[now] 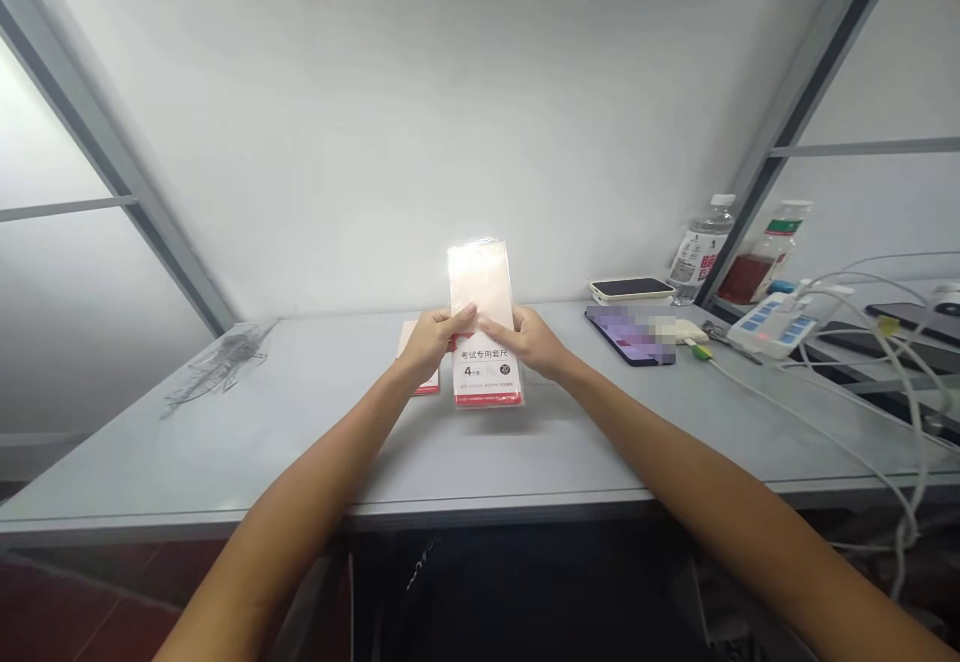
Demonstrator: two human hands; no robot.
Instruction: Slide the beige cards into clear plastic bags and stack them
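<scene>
Two bare forearms, left forearm point(300, 492) and right forearm point(712, 482), lie nearest the camera and reach inward from the near corners. The left hand point(431, 342) and right hand point(534, 340) are closed on opposite sides of one flat packet point(480, 272), thumbs across its front face, remaining fingers mostly hidden at the sides and behind.

The packet stands nearly upright at mid-scene, its front towards the camera. It has a clear glossy wrapper, a pale upper part, a white lower part with printed Chinese characters and the figure 4, and a red band along the bottom. It appears raised over the grey surface point(300, 442), with a soft shadow below. A second packet point(428, 389), also red-edged, lies behind the left hand, partly covered by it.

On the right of the surface are a phone with a purple screen point(626, 337), partly pixelated, and, farther back, a pale-cased phone point(634, 289). Beyond, towards the far right, stand a clear labelled bottle point(701, 252) and a bottle of reddish-brown liquid point(757, 257). Nearer is a white power strip point(776, 322) with white cables point(913, 412). A dark marking point(225, 362) shows at far left. A pale wall point(375, 92) closes the far side.
</scene>
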